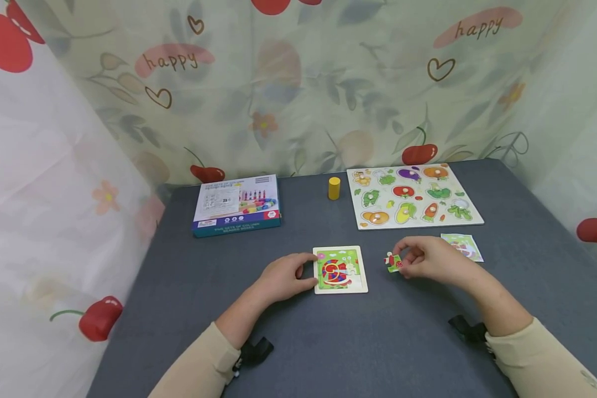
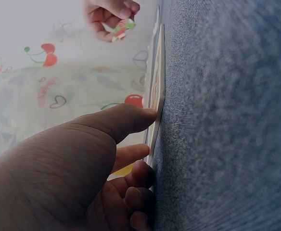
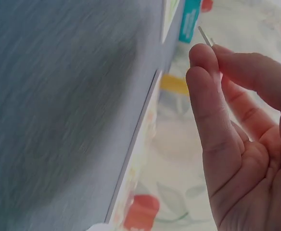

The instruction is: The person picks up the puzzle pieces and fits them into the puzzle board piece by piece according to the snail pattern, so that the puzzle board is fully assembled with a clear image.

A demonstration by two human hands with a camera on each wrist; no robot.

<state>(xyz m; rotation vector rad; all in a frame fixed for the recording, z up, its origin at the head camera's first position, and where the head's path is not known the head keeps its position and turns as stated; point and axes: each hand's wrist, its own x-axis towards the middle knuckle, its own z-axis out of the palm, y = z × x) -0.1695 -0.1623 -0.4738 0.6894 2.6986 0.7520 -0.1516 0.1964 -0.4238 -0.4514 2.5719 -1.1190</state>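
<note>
A small square jigsaw puzzle tray (image 1: 365,271) lies on the table, with a red and blue snail picture (image 1: 335,272) on green. The thumb and index finger of my left hand (image 1: 289,277) touch its left edge, spread apart; in the left wrist view the other fingers are bent beside the tabletop. My right hand (image 1: 430,258) pinches a green, red and white puzzle piece (image 1: 393,262) between thumb and fingertips, to the right of the tray. Seen from the right wrist, the piece (image 3: 204,35) appears edge-on as a thin sliver above the fingertips.
A picture card (image 1: 470,247) lies partly behind my right hand. Farther back are a vegetable peg board (image 1: 415,196), a yellow cylinder (image 1: 334,188) and a flat box (image 1: 236,206). A printed curtain (image 1: 298,110) hangs along the table's back edge.
</note>
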